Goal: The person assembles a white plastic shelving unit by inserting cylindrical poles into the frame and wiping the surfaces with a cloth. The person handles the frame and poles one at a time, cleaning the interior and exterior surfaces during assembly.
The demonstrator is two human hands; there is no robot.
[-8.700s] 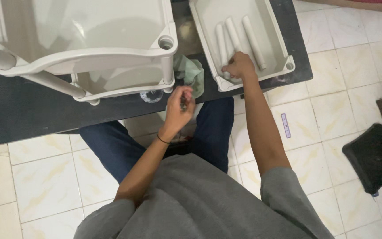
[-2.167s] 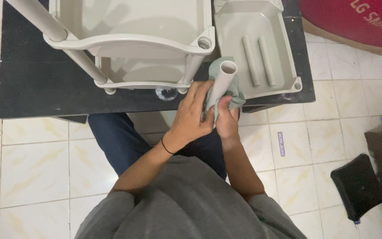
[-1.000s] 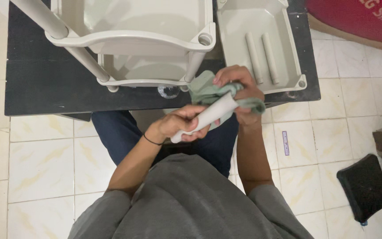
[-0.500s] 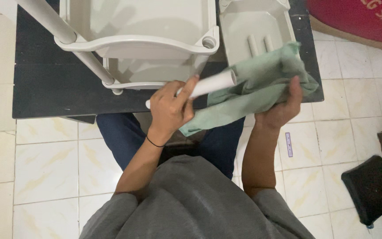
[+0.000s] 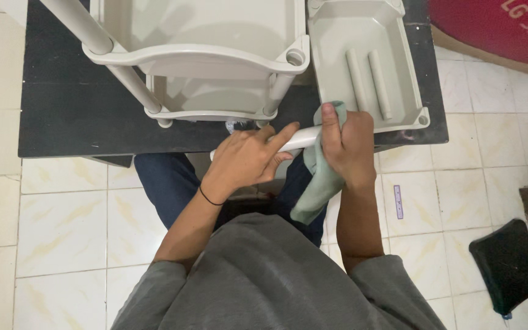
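Observation:
My left hand (image 5: 249, 160) holds a short white plastic tube (image 5: 299, 139) level in front of me, index finger stretched along it. My right hand (image 5: 349, 143) grips a pale green cloth (image 5: 316, 183) wrapped around the tube's right end; the cloth's tail hangs down over my lap. Both hands hover at the near edge of a black table (image 5: 62, 116). The tube's right end is hidden under the cloth and hand.
A grey plastic tiered rack (image 5: 203, 55) with white legs stands on the table. To its right lies a loose grey tray (image 5: 368, 67) holding two more white tubes (image 5: 369, 82). A red object (image 5: 496, 30) is at top right, a black object (image 5: 511, 269) on the tiled floor.
The cloth was spread open in my right hand half a second ago; now it is bunched around the tube's right end. The tube has dropped lower and lies level.

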